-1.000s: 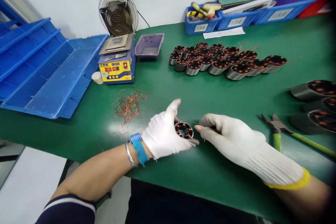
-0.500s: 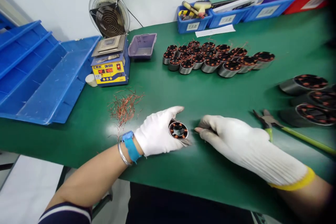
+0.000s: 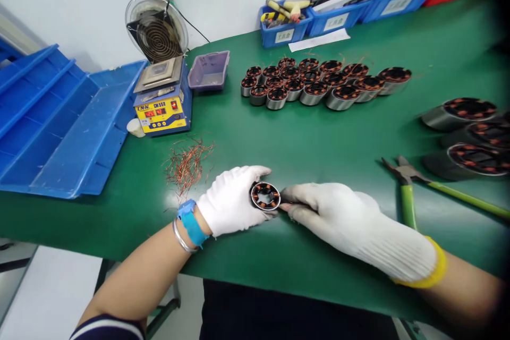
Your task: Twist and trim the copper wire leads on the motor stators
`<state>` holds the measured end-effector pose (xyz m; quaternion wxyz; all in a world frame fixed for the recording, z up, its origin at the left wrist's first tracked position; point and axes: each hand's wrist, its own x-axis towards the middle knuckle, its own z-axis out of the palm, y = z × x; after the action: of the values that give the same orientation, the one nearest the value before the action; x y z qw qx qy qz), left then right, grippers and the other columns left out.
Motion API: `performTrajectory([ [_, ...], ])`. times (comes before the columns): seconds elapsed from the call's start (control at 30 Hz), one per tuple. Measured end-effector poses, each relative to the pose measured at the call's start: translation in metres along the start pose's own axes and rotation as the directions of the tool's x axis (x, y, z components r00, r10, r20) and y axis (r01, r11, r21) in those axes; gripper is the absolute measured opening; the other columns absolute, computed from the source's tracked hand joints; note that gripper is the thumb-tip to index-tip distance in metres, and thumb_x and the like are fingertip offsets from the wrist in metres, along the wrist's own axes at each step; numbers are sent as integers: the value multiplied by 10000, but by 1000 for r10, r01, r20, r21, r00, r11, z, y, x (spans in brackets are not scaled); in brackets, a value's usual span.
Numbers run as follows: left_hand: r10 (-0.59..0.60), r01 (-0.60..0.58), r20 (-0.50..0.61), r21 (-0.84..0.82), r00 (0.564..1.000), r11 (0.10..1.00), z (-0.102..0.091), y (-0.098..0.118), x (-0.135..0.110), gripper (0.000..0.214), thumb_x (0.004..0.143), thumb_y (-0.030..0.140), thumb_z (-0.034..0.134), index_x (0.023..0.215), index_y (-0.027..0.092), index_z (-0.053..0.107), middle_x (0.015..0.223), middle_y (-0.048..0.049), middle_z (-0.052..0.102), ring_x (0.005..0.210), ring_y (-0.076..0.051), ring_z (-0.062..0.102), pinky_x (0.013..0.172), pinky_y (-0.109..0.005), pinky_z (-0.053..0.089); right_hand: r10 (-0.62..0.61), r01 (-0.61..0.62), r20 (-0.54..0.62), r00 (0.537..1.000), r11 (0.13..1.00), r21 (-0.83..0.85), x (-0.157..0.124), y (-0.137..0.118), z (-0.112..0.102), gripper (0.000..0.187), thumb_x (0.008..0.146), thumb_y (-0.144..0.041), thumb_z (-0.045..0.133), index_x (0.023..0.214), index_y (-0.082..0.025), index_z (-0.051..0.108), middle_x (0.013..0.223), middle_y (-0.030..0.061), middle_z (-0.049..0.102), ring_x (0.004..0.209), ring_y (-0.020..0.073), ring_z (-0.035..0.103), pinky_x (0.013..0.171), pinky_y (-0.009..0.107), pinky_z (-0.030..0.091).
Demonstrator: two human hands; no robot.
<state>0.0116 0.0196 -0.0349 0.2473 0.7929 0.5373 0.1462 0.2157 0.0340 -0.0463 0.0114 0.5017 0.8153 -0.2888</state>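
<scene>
Wrapped in my gloved left hand (image 3: 235, 199) is a motor stator (image 3: 265, 196), a metal ring with copper windings inside, its open end facing up. My gloved right hand (image 3: 338, 218) has come up to the stator's right side, thumb and forefinger pinched together at its rim. Whatever may be between those fingertips is too small to make out. Green-handled cutting pliers (image 3: 407, 175) lie with jaws apart on the green table (image 3: 319, 143), beyond my right wrist. A heap of copper wire offcuts (image 3: 189, 164) sits to the left of my left hand.
Several stators (image 3: 314, 93) stand in rows at the back, and more stators (image 3: 478, 159) at the right. At back left are a solder pot (image 3: 163, 111), a fume fan (image 3: 157, 37), a purple tray (image 3: 209, 71) and a blue bin (image 3: 79, 143). Blue tool boxes (image 3: 285, 34) line the wall.
My right hand has moved left, closing the gap to the stator, and the pliers' near handle now shows more. My left hand keeps its hold; the whole view has shifted slightly.
</scene>
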Motion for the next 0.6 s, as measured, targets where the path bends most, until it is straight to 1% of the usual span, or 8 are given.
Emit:
performTrajectory([
  [0.1, 38, -38, -30, 27, 999, 999, 2, 1, -1, 628, 721, 461, 762, 1247, 176, 568, 1130, -117, 658, 1032, -317, 642, 904, -477, 534, -7, 0, 72, 997, 996, 94, -1, 2, -10, 277, 816, -484, 548, 945, -300, 710, 830, -3, 717, 705, 197, 633, 544, 264, 341],
  [0.2, 126, -127, -97, -6, 987, 992, 5, 2, -2, 611, 717, 436, 768, 1223, 157, 569, 1136, -118, 655, 1034, -292, 637, 911, -447, 533, -46, 43, 18, 999, 992, 122, -3, 2, -11, 273, 869, -443, 470, 871, -291, 697, 794, -10, 697, 682, 174, 606, 549, 259, 318],
  [0.23, 158, -164, -120, -40, 980, 986, 6, 3, -3, 571, 734, 425, 759, 1203, 157, 576, 1133, -111, 660, 1032, -272, 640, 916, -422, 533, -55, 55, -2, 998, 991, 118, -4, 2, -10, 289, 883, -416, 439, 820, -277, 683, 763, -6, 684, 661, 167, 591, 546, 259, 308],
  [0.3, 198, -216, -145, -121, 969, 969, 7, 4, -3, 407, 807, 390, 708, 1135, 174, 600, 1094, -83, 680, 993, -217, 657, 899, -357, 538, -47, 46, 4, 999, 992, 116, -3, 2, -11, 283, 870, -385, 437, 727, -247, 639, 690, -3, 644, 605, 156, 549, 527, 262, 287],
  [0.37, 205, -227, -139, -168, 969, 959, 7, 5, -2, 250, 869, 340, 648, 1068, 192, 617, 1037, -59, 692, 937, -176, 666, 861, -313, 540, -23, 17, 39, 999, 989, 144, -3, 2, -15, 267, 846, -384, 455, 681, -230, 598, 643, -8, 608, 568, 147, 514, 510, 262, 280],
  [0.4, 209, -230, -132, -170, 969, 958, 6, 6, -2, 212, 878, 321, 633, 1050, 196, 618, 1022, -54, 690, 924, -170, 664, 851, -306, 538, -11, 2, 53, 999, 986, 168, -3, 3, -17, 272, 840, -397, 462, 671, -225, 586, 627, -12, 594, 555, 142, 500, 504, 261, 283],
  [0.5, 230, -245, -114, -136, 966, 960, 5, 8, 0, 187, 842, 271, 632, 1012, 195, 608, 991, -52, 670, 905, -177, 642, 841, -318, 525, 11, -26, 61, 998, 968, 248, -4, 8, -24, 303, 844, -446, 478, 673, -219, 583, 606, -21, 580, 528, 127, 476, 496, 252, 300],
  [0.6, 227, -234, -106, -57, 968, 971, 7, 9, 1, 158, 776, 208, 593, 933, 199, 583, 936, -51, 636, 869, -191, 600, 804, -334, 511, -6, -8, 42, 999, 946, 323, -5, 15, -25, 331, 858, -470, 492, 676, -212, 590, 606, -20, 586, 519, 119, 465, 486, 245, 307],
])
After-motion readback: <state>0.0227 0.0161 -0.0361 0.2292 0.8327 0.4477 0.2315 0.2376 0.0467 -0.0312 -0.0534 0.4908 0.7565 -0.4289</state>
